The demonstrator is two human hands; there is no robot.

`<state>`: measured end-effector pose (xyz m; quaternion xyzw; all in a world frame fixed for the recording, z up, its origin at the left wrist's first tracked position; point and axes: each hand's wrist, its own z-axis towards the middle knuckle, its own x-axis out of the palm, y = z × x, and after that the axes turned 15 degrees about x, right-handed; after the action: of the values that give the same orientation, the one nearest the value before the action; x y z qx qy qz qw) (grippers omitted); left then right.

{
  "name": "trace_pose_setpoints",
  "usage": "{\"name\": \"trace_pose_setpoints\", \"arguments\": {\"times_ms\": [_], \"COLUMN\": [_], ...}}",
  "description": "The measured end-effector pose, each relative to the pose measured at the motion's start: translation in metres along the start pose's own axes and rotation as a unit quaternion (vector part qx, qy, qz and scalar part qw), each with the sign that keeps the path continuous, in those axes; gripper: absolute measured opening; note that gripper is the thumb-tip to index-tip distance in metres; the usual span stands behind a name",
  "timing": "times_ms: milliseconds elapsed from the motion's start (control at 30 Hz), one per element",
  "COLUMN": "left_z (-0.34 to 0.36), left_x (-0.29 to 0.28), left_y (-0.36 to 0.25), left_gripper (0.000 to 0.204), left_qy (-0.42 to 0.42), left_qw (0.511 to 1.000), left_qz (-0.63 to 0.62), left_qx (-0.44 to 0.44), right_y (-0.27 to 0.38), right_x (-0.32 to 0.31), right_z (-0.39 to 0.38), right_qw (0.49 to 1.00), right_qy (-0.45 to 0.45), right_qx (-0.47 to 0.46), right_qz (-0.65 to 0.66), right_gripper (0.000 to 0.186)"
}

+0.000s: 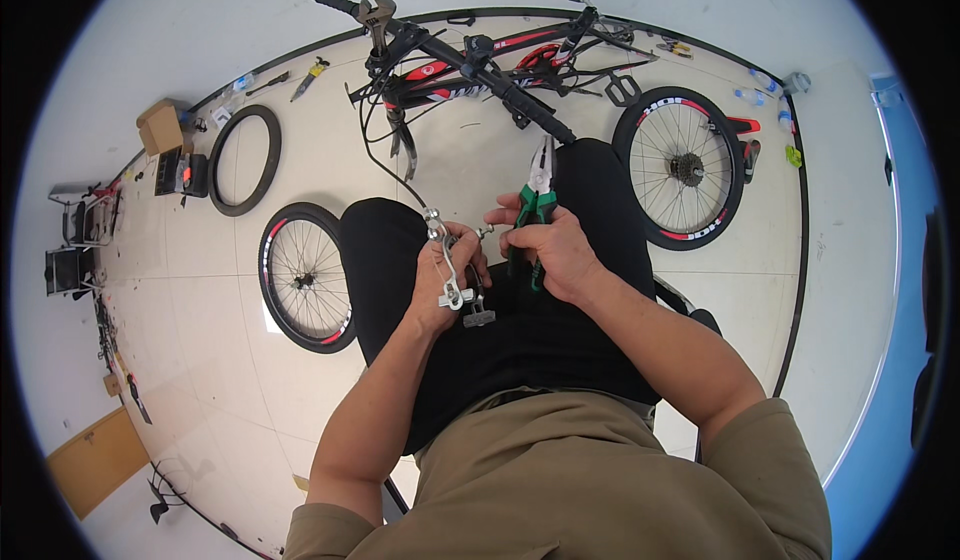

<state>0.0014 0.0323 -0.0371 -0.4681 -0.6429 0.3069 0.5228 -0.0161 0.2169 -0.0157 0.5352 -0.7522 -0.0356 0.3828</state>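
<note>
In my lap, my left hand point(435, 280) grips a silver bicycle brake assembly point(452, 295) with grey pads, joined to a black cable point(385, 160) that runs up toward the bike's handlebar. My right hand point(555, 250) holds green-handled pliers point(541, 180) with their steel jaws pointing away from me, just right of the brake. Its fingertips are near a small bolt at the brake's right end; whether they touch it I cannot tell. Both hands sit between my black-trousered knees point(600, 175).
A red-and-black bike frame point(500, 85) lies ahead, an adjustable wrench point(376, 15) at its handlebar. A wheel point(305, 280) lies left, another point(677, 168) right. A loose tyre point(245, 160), cardboard box point(160, 125), tools point(305, 80) and bottles point(765, 85) line the floor's edges.
</note>
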Motion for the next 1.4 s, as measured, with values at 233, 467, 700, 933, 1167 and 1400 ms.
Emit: {"name": "trace_pose_setpoints", "arguments": {"times_ms": [233, 467, 700, 933, 1167, 1400], "left_z": [0.000, 0.000, 0.001, 0.002, 0.004, 0.002], "left_x": [-0.001, 0.000, 0.005, 0.004, -0.008, -0.010], "left_y": [0.001, 0.001, -0.012, -0.021, -0.023, -0.021], "left_gripper": [0.020, 0.019, 0.016, 0.043, 0.055, 0.045], "left_qy": [-0.003, -0.005, -0.015, -0.004, 0.079, 0.076], "left_qw": [1.000, 1.000, 0.993, 0.970, 0.961, 0.946], "left_qz": [0.002, -0.014, -0.119, -0.243, -0.265, -0.314], "left_qx": [-0.004, -0.005, -0.020, -0.020, -0.023, -0.021], "right_y": [0.004, 0.010, 0.008, 0.009, 0.006, 0.005], "right_x": [0.001, 0.002, 0.003, -0.001, -0.005, -0.005], "right_z": [-0.003, -0.005, -0.002, -0.004, -0.001, 0.000], "right_qw": [0.999, 1.000, 0.999, 0.997, 0.998, 0.997], "right_qy": [-0.003, -0.013, 0.028, -0.060, -0.040, -0.048], "right_qx": [0.011, 0.007, -0.001, 0.028, 0.034, 0.055], "right_qz": [-0.035, -0.011, 0.040, 0.051, 0.043, 0.039], "right_gripper": [0.046, 0.042, 0.042, 0.038, 0.038, 0.037]}}
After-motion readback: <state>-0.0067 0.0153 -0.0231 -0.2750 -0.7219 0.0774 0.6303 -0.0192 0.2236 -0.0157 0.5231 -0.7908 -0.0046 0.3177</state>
